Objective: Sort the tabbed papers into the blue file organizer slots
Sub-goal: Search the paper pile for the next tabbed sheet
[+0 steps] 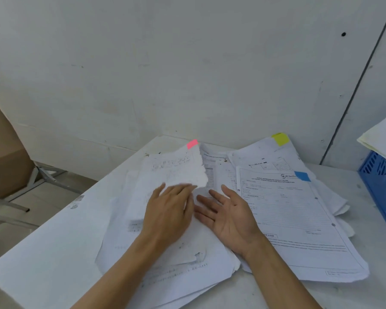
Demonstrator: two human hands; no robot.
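Pink-tabbed paper (174,172) under left grip (167,210)
Both grips open, flat; blue file organizer (381,190) lies rightward, nearer the right grip (230,217).

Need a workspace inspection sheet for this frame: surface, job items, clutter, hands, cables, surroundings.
Surface: white table, largely covered by loose papers.
Job's things: paper pile; pink tab, yellow tab and blue tab on separate sheets; blue file organizer at the right edge, pale sheets above it.
Clutter: small dark specks near the far edge.
Grippers: left hand palm down, fingertips at the pink-tabbed sheet's edge, blurred; right hand palm up, holds nothing.
Cables: nothing seen.
Surroundings: white wall; cardboard box and metal frame to the left.
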